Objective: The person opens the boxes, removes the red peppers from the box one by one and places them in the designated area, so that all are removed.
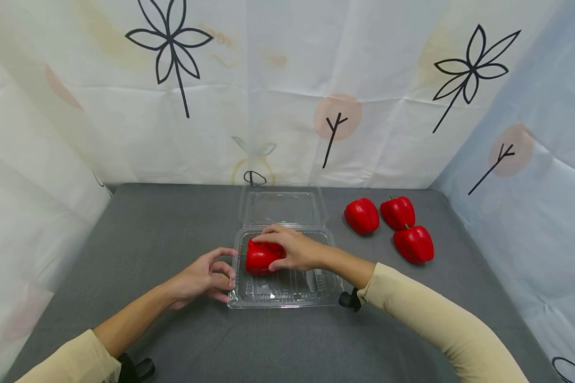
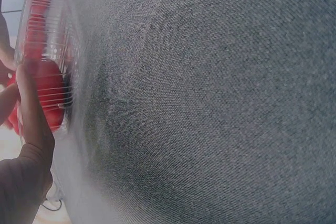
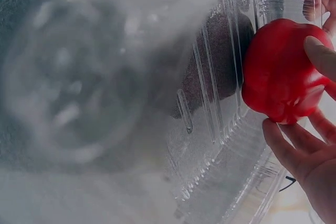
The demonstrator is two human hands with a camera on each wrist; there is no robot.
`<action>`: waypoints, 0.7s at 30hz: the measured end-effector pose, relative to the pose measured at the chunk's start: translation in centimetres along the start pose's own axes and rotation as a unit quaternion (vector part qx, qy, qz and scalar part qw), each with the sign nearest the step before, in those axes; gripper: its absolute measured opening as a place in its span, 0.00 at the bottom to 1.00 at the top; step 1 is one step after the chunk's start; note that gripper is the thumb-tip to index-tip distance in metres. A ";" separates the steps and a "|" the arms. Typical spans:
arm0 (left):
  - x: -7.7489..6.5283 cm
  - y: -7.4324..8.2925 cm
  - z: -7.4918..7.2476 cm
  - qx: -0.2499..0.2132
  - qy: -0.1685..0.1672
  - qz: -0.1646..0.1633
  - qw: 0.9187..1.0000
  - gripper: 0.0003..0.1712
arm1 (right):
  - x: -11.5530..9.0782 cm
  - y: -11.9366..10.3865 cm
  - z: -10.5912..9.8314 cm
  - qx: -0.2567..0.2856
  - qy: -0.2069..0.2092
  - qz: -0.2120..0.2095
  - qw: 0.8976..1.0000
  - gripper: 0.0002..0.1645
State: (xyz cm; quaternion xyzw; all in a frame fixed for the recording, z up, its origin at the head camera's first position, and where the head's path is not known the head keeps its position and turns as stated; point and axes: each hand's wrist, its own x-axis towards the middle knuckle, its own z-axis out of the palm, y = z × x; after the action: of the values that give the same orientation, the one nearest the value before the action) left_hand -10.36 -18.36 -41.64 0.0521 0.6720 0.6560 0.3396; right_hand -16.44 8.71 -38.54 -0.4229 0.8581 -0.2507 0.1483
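A red bell pepper (image 1: 261,257) is in the left part of a clear plastic clamshell container (image 1: 287,304). My right hand (image 1: 294,250) grips this pepper from above and the right, thumb on the near side and fingers over the far side. In the right wrist view the thumb lies across the pepper (image 3: 283,69) and the fingertips touch its lower side. At the container's left rim, my left hand (image 1: 206,277) pinches the edge between thumb and fingers. The left wrist view shows this hand (image 2: 34,124) against the ribbed wall, with red showing through the plastic.
Three more red bell peppers lie at the back right: one pepper (image 1: 362,216) apart, another pepper (image 1: 398,213) close behind a nearer pepper (image 1: 414,244). The container's lid (image 1: 284,207) is folded back toward the printed curtain (image 1: 287,133). A grey cloth (image 1: 182,223) covers the table.
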 end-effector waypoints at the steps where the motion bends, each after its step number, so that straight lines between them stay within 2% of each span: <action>1: 0.0 0.0 0.0 0.001 -0.001 0.001 1.000 0.41 | 0.0 0.0 0.0 0.005 -0.002 -0.001 1.000 0.39; 8: -0.1 0.1 0.1 0.000 -0.001 0.010 1.000 0.41 | 0.2 0.3 0.1 0.034 -0.028 -0.014 0.999 0.42; 21: 0.0 0.0 0.2 0.000 -0.003 0.012 1.000 0.42 | 0.2 0.3 0.1 0.014 -0.029 -0.016 0.999 0.43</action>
State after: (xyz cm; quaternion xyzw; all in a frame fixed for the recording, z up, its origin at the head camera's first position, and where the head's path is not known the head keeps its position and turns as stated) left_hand -10.27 -18.21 -41.61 0.0622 0.6702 0.6600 0.3337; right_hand -16.74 8.70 -38.82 -0.4415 0.8430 -0.2525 0.1754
